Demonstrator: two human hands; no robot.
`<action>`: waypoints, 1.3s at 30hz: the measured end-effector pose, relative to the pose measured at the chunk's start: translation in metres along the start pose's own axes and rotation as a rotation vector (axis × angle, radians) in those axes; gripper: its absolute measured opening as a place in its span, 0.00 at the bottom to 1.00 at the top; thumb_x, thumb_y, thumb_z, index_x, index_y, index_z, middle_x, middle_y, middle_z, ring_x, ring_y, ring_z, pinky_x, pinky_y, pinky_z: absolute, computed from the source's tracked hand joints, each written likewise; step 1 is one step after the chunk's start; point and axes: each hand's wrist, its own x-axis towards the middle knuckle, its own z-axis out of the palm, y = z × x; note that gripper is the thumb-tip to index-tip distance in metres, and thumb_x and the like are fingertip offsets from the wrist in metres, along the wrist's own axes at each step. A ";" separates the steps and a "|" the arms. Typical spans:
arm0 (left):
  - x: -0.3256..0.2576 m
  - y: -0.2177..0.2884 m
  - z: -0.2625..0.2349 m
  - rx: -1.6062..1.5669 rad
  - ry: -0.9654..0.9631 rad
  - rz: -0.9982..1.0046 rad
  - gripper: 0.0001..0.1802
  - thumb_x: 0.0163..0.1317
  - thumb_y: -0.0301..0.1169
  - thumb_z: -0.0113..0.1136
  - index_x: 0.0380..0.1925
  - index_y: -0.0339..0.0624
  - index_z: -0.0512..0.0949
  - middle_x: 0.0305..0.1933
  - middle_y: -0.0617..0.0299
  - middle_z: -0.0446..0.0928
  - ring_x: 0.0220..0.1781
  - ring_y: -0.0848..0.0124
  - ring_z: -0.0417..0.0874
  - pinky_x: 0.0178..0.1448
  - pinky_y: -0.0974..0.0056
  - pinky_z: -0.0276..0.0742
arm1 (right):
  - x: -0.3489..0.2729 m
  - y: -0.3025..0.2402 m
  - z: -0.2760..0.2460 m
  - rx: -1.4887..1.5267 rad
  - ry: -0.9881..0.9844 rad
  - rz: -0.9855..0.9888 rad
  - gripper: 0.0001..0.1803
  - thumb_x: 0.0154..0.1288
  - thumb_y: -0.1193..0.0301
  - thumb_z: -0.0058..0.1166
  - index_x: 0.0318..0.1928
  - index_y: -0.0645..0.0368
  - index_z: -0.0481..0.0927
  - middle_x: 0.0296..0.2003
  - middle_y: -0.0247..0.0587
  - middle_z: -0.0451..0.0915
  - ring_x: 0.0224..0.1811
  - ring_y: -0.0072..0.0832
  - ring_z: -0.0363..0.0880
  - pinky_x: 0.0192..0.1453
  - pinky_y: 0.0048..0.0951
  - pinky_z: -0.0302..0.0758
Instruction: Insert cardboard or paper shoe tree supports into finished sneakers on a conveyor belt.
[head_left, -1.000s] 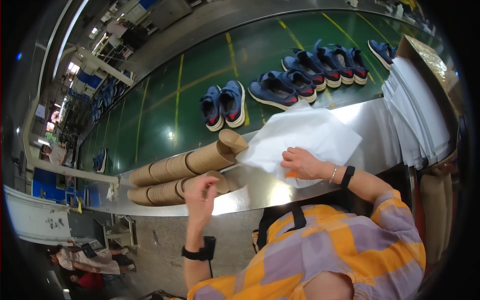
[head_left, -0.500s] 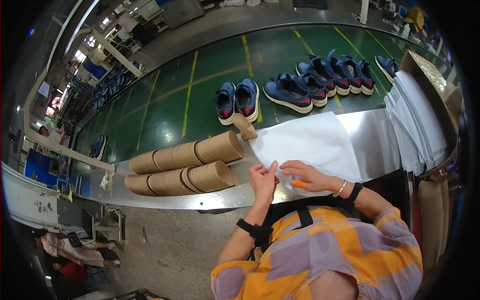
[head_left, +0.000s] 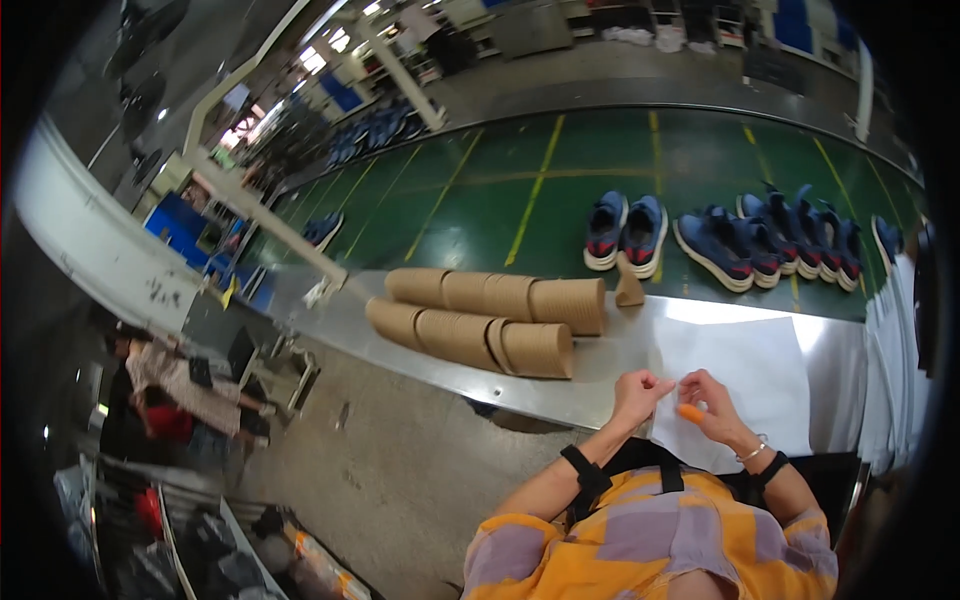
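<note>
A white sheet [head_left: 770,365] lies on the metal edge of the bench in front of me. My left hand [head_left: 638,398] is over its left side, thumb and fingers pressed together. Anything in that pinch is too small to make out. Close beside it, my right hand [head_left: 712,408] is above the sheet with bent fingers, the tips apart, and an orange cover on one digit. Nothing shows in its grasp. Just beyond the sheet's far left corner stands a folded brown cardboard insert [head_left: 629,286].
Two rows of nested brown cardboard inserts [head_left: 470,338] lie on the metal ledge to the left. Blue shoes with red heels [head_left: 627,235] stand on the green conveyor [head_left: 480,205], more to their right. A stack of white sheets [head_left: 890,355] is at the right. People are at far left.
My view has swung, so the bench and shoes appear further right. My right hand's fingers have bent, and the hand is closer to my left one.
</note>
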 end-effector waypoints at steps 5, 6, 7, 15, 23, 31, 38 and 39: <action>0.012 0.019 0.037 -0.221 -0.168 -0.114 0.13 0.61 0.35 0.60 0.21 0.40 0.76 0.20 0.73 0.69 0.21 0.84 0.63 0.22 0.73 0.57 | 0.012 0.072 -0.001 0.075 0.072 -0.122 0.14 0.58 0.72 0.59 0.44 0.60 0.75 0.32 0.29 0.76 0.35 0.14 0.71 0.38 0.20 0.72; 0.007 0.032 0.034 -0.255 -0.070 -0.128 0.17 0.59 0.36 0.62 0.16 0.40 0.74 0.19 0.72 0.69 0.21 0.83 0.63 0.23 0.72 0.59 | 0.014 0.070 -0.006 0.157 0.017 -0.014 0.09 0.60 0.75 0.56 0.41 0.61 0.75 0.34 0.30 0.77 0.38 0.14 0.73 0.42 0.20 0.73; 0.006 0.035 0.029 -0.387 -0.006 -0.111 0.14 0.57 0.31 0.64 0.16 0.41 0.73 0.20 0.72 0.69 0.21 0.82 0.63 0.23 0.71 0.59 | 0.016 0.067 -0.012 0.228 0.048 0.027 0.06 0.62 0.76 0.54 0.39 0.61 0.75 0.32 0.29 0.76 0.37 0.14 0.73 0.41 0.20 0.72; -0.034 0.035 -0.017 0.190 -0.064 0.480 0.16 0.50 0.19 0.51 0.41 0.37 0.76 0.33 0.59 0.76 0.34 0.71 0.76 0.38 0.65 0.73 | 0.003 0.081 -0.093 0.839 0.613 0.100 0.05 0.61 0.77 0.53 0.38 0.58 0.75 0.29 0.26 0.74 0.30 0.13 0.69 0.35 0.18 0.68; -0.050 0.062 -0.121 1.130 0.585 0.479 0.12 0.54 0.37 0.62 0.25 0.38 0.82 0.22 0.58 0.79 0.26 0.61 0.81 0.31 0.62 0.75 | 0.067 0.029 0.000 0.586 0.141 -0.059 0.05 0.59 0.74 0.54 0.36 0.58 0.74 0.26 0.28 0.75 0.26 0.14 0.70 0.26 0.18 0.67; -0.041 0.088 -0.131 1.182 0.356 0.642 0.25 0.56 0.42 0.60 0.55 0.54 0.72 0.57 0.61 0.73 0.47 0.56 0.79 0.43 0.58 0.78 | 0.074 -0.062 0.067 0.582 -0.042 -0.086 0.08 0.58 0.65 0.55 0.32 0.56 0.79 0.23 0.28 0.77 0.24 0.16 0.71 0.27 0.23 0.69; -0.021 0.074 -0.139 1.053 0.087 0.672 0.30 0.56 0.39 0.60 0.61 0.59 0.67 0.60 0.61 0.71 0.56 0.57 0.74 0.51 0.57 0.75 | 0.066 -0.097 0.077 0.385 0.082 -0.125 0.14 0.62 0.61 0.55 0.32 0.59 0.81 0.22 0.34 0.78 0.26 0.17 0.73 0.30 0.24 0.71; -0.017 0.073 -0.134 1.041 0.068 0.687 0.30 0.56 0.39 0.60 0.61 0.59 0.67 0.60 0.61 0.71 0.56 0.57 0.74 0.51 0.57 0.75 | 0.063 -0.096 0.074 0.325 0.138 -0.143 0.14 0.64 0.61 0.55 0.32 0.60 0.80 0.22 0.35 0.77 0.27 0.17 0.73 0.31 0.24 0.71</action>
